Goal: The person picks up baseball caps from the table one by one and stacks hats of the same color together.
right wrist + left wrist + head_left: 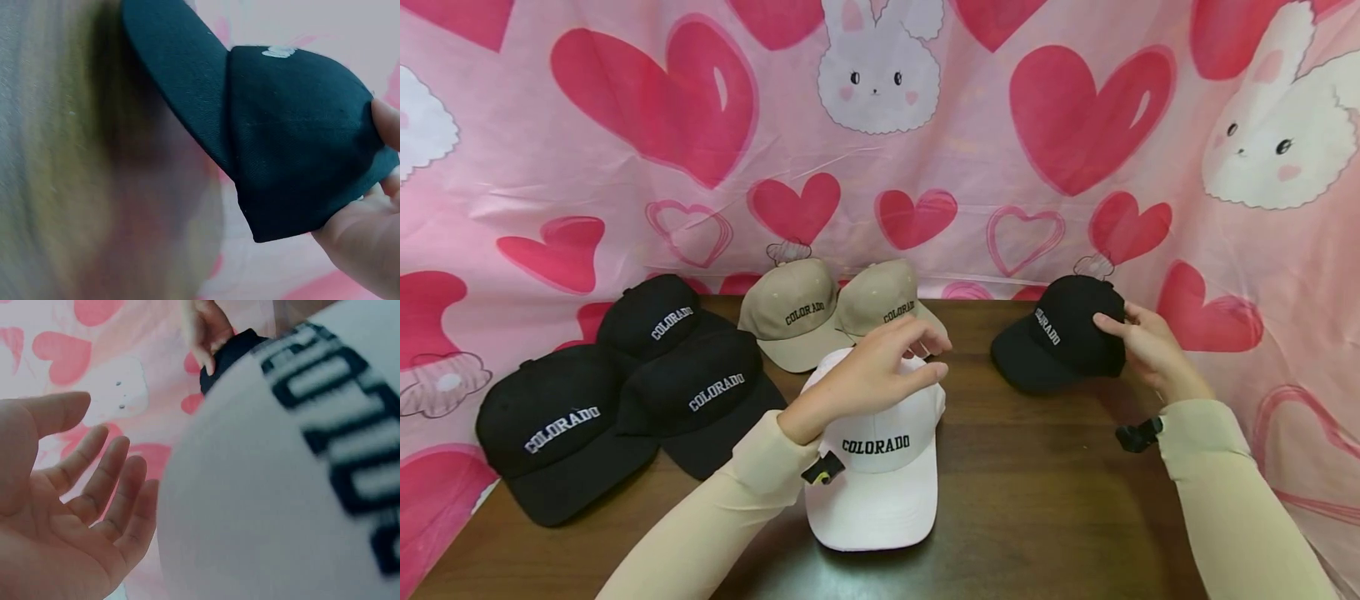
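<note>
At the right of the table my right hand (1150, 346) pinches the back of a black baseball cap (1067, 342), thumb on the crown and fingers behind. In the right wrist view that black cap (300, 137) shows from the side, its brim tilted up and to the left. My left hand (887, 367) is over the top of a white baseball cap (872, 500) lettered COLORADO. The left wrist view shows the left hand (81, 500) with loosely bent fingers and nothing in them, close beside the white cap's crown (225, 506).
Three black caps (572, 417) sit grouped at the left, overlapping one another. Two beige caps (797, 300) stand side by side at the back of the brown wooden table (1037, 500). A pink curtain (970, 167) with hearts and rabbits hangs behind the table and along both sides.
</note>
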The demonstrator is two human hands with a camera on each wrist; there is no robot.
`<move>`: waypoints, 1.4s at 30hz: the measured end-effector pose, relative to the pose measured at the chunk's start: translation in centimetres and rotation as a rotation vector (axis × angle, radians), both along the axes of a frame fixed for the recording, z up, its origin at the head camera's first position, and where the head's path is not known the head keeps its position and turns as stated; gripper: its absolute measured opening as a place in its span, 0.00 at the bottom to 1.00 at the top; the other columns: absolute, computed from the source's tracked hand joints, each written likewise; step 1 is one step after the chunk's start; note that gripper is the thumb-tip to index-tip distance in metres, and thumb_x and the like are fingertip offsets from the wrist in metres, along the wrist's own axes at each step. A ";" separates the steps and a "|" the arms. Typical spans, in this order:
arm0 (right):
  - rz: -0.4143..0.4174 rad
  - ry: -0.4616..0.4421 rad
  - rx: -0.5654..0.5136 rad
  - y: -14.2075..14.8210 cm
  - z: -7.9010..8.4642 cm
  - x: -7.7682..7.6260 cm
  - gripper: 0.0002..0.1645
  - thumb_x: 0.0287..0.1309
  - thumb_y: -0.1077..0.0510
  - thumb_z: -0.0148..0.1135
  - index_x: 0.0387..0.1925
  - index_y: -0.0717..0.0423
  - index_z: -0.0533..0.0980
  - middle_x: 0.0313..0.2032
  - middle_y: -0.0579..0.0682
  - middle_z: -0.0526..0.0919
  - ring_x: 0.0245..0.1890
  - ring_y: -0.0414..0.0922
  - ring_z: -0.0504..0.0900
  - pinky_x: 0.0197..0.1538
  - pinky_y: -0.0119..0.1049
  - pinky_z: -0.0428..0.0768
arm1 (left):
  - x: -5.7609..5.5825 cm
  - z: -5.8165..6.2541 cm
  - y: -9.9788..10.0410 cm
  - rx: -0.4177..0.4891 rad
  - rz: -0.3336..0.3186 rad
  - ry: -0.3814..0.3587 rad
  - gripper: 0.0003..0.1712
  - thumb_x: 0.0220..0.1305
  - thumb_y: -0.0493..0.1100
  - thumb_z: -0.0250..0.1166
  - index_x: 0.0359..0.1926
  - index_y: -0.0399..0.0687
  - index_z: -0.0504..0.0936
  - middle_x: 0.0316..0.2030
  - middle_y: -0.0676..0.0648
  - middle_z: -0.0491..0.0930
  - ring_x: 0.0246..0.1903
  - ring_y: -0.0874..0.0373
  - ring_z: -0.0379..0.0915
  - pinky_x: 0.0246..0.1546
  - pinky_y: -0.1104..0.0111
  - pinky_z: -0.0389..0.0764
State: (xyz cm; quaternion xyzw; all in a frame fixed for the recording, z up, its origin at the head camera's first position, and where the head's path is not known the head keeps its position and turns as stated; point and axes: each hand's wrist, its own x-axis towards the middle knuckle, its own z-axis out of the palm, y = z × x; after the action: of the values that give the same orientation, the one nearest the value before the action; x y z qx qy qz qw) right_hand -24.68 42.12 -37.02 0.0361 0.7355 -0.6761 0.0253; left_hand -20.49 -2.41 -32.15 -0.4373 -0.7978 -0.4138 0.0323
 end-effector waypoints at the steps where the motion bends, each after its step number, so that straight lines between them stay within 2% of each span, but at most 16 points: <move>1: 0.017 0.021 0.023 -0.1 0.4 0.2 0.47 0.77 0.53 0.62 0.84 0.60 0.49 0.53 0.31 0.81 0.51 0.29 0.78 0.48 0.21 0.81 | 0.0 0.0 0.2 0.009 -0.002 -0.010 0.12 0.72 0.40 0.70 0.54 0.47 0.82 0.48 0.51 0.82 0.49 0.58 0.79 0.58 0.64 0.81; 3: 0.067 0.061 0.054 -0.2 1.2 0.7 0.39 0.78 0.56 0.61 0.81 0.60 0.57 0.50 0.30 0.84 0.49 0.29 0.83 0.48 0.24 0.83 | 0.0 0.1 0.7 0.015 0.002 -0.034 0.13 0.72 0.40 0.70 0.54 0.47 0.82 0.48 0.51 0.82 0.49 0.58 0.80 0.57 0.66 0.81; 6: 0.137 0.122 0.139 -0.4 2.4 1.4 0.28 0.79 0.59 0.58 0.74 0.57 0.66 0.50 0.33 0.87 0.48 0.33 0.87 0.48 0.29 0.86 | 0.0 0.3 1.5 0.013 0.011 -0.074 0.14 0.72 0.40 0.69 0.57 0.46 0.82 0.49 0.51 0.83 0.50 0.58 0.80 0.57 0.67 0.80; 10: 0.213 0.193 0.314 -0.6 3.9 2.3 0.26 0.79 0.62 0.56 0.73 0.55 0.70 0.52 0.33 0.88 0.49 0.36 0.88 0.49 0.29 0.86 | 0.0 0.6 3.0 0.021 0.032 -0.120 0.17 0.74 0.41 0.68 0.60 0.45 0.81 0.51 0.50 0.84 0.51 0.59 0.80 0.59 0.64 0.81; 13: 0.279 0.219 0.403 -0.8 4.9 3.0 0.25 0.78 0.63 0.57 0.72 0.57 0.71 0.52 0.37 0.87 0.50 0.38 0.88 0.51 0.29 0.85 | 0.0 0.5 4.3 0.034 0.039 -0.152 0.20 0.75 0.41 0.67 0.64 0.43 0.79 0.55 0.46 0.83 0.55 0.55 0.80 0.62 0.62 0.80; 17: 0.410 0.244 0.455 -1.0 5.8 3.7 0.24 0.77 0.66 0.56 0.70 0.60 0.72 0.53 0.45 0.87 0.51 0.42 0.87 0.53 0.31 0.85 | 0.2 0.2 5.9 0.033 0.052 -0.217 0.26 0.75 0.43 0.66 0.70 0.43 0.74 0.62 0.44 0.80 0.61 0.52 0.78 0.66 0.66 0.76; 20: 0.516 0.250 0.435 -1.0 6.2 4.2 0.24 0.76 0.69 0.55 0.69 0.61 0.72 0.53 0.48 0.87 0.51 0.46 0.88 0.53 0.34 0.86 | 0.5 -0.2 7.0 0.026 0.075 -0.287 0.31 0.76 0.47 0.65 0.75 0.46 0.70 0.68 0.45 0.75 0.66 0.53 0.74 0.68 0.66 0.73; 25: 0.641 0.268 0.413 -1.0 6.3 4.6 0.28 0.72 0.73 0.54 0.70 0.60 0.72 0.53 0.50 0.88 0.50 0.48 0.88 0.54 0.35 0.86 | 0.3 -0.9 8.3 0.057 0.128 -0.387 0.36 0.75 0.52 0.65 0.78 0.50 0.66 0.74 0.46 0.70 0.71 0.50 0.69 0.72 0.60 0.71; 27: 0.674 0.255 0.400 -1.2 6.2 4.7 0.29 0.72 0.74 0.54 0.70 0.57 0.73 0.53 0.52 0.88 0.50 0.49 0.88 0.54 0.35 0.86 | 0.2 -1.1 8.6 0.076 0.139 -0.430 0.37 0.75 0.54 0.66 0.78 0.51 0.66 0.75 0.47 0.69 0.72 0.48 0.68 0.72 0.57 0.70; 29: 0.684 0.235 0.408 -1.3 6.2 4.9 0.30 0.71 0.73 0.55 0.69 0.51 0.75 0.52 0.51 0.89 0.50 0.48 0.89 0.55 0.34 0.85 | 0.0 -1.4 8.8 0.083 0.136 -0.480 0.38 0.74 0.56 0.66 0.78 0.53 0.66 0.75 0.49 0.68 0.74 0.49 0.66 0.73 0.57 0.69; 31: 0.710 0.217 0.399 -1.4 6.1 4.9 0.29 0.70 0.72 0.56 0.68 0.51 0.75 0.52 0.53 0.89 0.50 0.49 0.88 0.55 0.35 0.85 | -0.2 -1.6 8.9 0.079 0.120 -0.520 0.38 0.74 0.58 0.66 0.79 0.54 0.66 0.76 0.51 0.67 0.75 0.52 0.64 0.74 0.57 0.68; 35: 0.767 0.184 0.394 -1.6 5.8 4.8 0.29 0.70 0.70 0.56 0.67 0.47 0.76 0.52 0.52 0.89 0.50 0.50 0.88 0.56 0.37 0.85 | -0.5 -2.0 9.1 0.029 0.084 -0.540 0.38 0.73 0.60 0.65 0.78 0.53 0.68 0.75 0.52 0.69 0.74 0.56 0.64 0.74 0.59 0.68; 36: 0.791 0.180 0.371 -1.6 5.6 4.7 0.28 0.69 0.71 0.56 0.67 0.50 0.76 0.53 0.53 0.89 0.51 0.51 0.89 0.56 0.38 0.85 | -0.6 -2.1 9.2 0.011 0.083 -0.533 0.38 0.73 0.60 0.66 0.77 0.53 0.69 0.74 0.52 0.70 0.73 0.57 0.65 0.74 0.60 0.69; 40: 0.818 0.176 0.310 -1.6 4.6 4.4 0.29 0.69 0.72 0.54 0.66 0.49 0.76 0.52 0.52 0.89 0.50 0.51 0.89 0.55 0.40 0.86 | -0.7 -2.4 9.6 -0.057 0.093 -0.524 0.36 0.70 0.59 0.68 0.73 0.51 0.74 0.66 0.50 0.72 0.63 0.60 0.67 0.67 0.61 0.73; 42: 0.821 0.164 0.282 -1.4 4.1 4.2 0.27 0.69 0.72 0.54 0.66 0.54 0.76 0.51 0.53 0.89 0.50 0.52 0.89 0.55 0.42 0.86 | -0.7 -2.5 9.8 -0.075 0.098 -0.534 0.34 0.69 0.58 0.70 0.70 0.51 0.75 0.62 0.51 0.72 0.59 0.61 0.68 0.64 0.61 0.75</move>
State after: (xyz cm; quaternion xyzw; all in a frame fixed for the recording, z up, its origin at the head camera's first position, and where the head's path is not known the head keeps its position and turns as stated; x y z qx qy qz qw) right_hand -20.48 40.68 -32.92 -0.3096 0.7734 -0.5039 0.2281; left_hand -21.22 7.36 -34.66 -0.2744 -0.8133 -0.4823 -0.1752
